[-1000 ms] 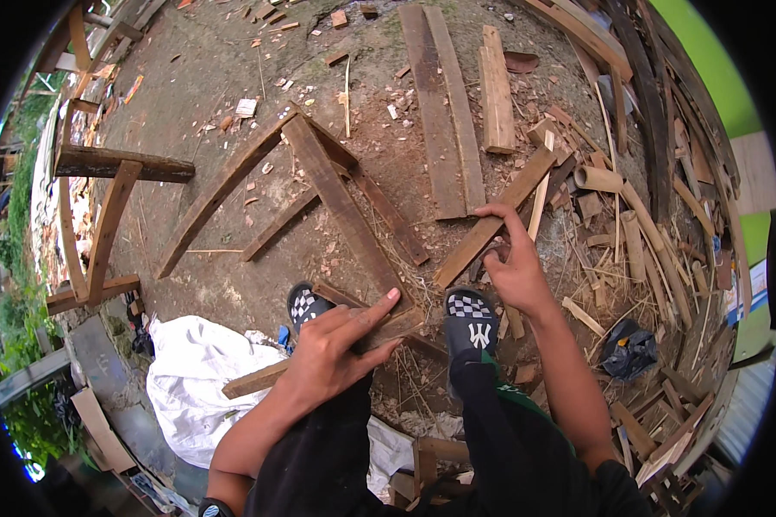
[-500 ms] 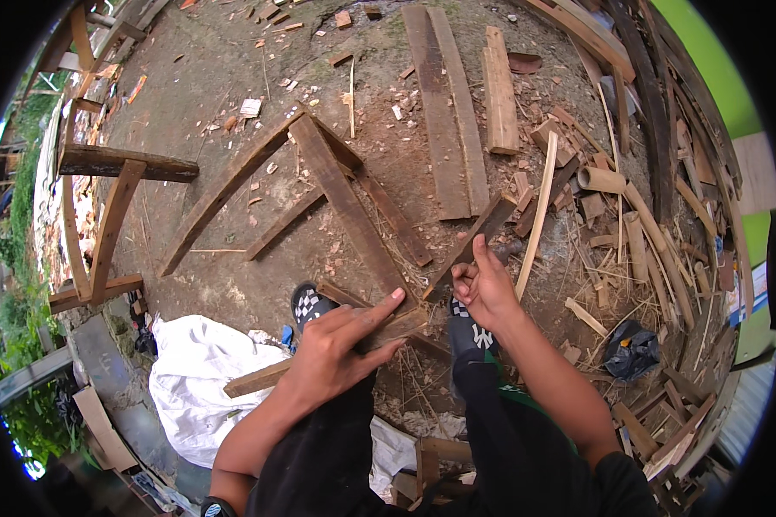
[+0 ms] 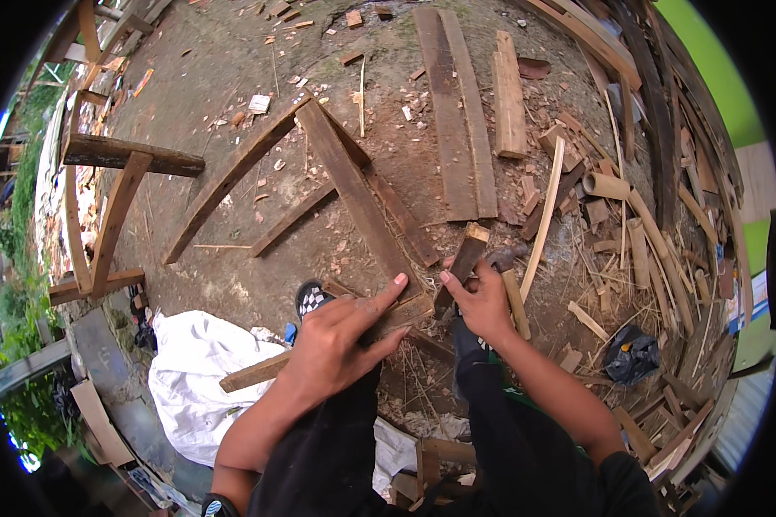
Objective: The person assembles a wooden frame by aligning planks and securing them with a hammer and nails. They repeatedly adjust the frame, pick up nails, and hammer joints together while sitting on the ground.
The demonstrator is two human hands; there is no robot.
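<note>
A wooden frame (image 3: 349, 198) of brown planks lies on the ground in front of me. My left hand (image 3: 336, 340) grips its near corner, the index finger stretched along the slanting plank and the thumb on the near side of the crosspiece (image 3: 254, 372). My right hand (image 3: 485, 302) is closed on a short dark wood block (image 3: 464, 257), thumb on its near face, just right of that corner. Beside the right hand lies what looks like a hammer (image 3: 516, 302), its dark head partly showing and its handle partly covered by the hand.
Two long planks (image 3: 448, 129) and a shorter board (image 3: 509, 103) lie farther off. Wood offcuts and bamboo pieces (image 3: 608, 184) crowd the right, near a black plastic bag (image 3: 631, 353). A white sack (image 3: 198, 379) is at left, below another wooden frame (image 3: 138, 162).
My right hand has moved forward and closed on the wood block, which has turned more upright. My left hand stays on the frame corner.
</note>
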